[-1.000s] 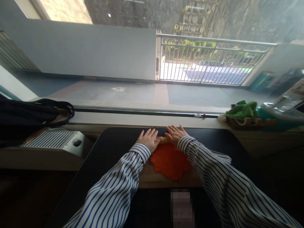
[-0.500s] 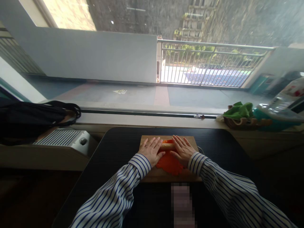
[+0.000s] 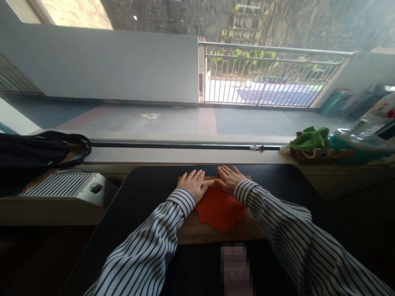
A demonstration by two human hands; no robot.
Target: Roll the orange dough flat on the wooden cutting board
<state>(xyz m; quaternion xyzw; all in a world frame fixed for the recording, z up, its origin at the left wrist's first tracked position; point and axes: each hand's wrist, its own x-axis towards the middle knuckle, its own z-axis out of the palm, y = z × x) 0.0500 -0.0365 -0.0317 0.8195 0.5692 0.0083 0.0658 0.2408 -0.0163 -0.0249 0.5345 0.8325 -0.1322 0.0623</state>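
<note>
A flat sheet of orange dough point(image 3: 219, 211) lies on a wooden board point(image 3: 212, 234) on a black table point(image 3: 142, 193). My left hand point(image 3: 194, 183) and my right hand point(image 3: 227, 177) lie flat side by side at the far edge of the dough, fingers stretched out. Both press on a pale rolling pin point(image 3: 211, 181), of which only a short piece shows between them. My sleeves are white with blue stripes.
A window sill point(image 3: 185, 155) runs beyond the table. On it at the right are a green cloth in a wooden bowl point(image 3: 311, 146) and a clear bag point(image 3: 367, 131). At the left sit a white heater point(image 3: 66, 185) and a black bag point(image 3: 33, 152).
My hands had drawn back toward me over the dough half a second ago; now they are pushed out to the far edge of the board again, uncovering more dough.
</note>
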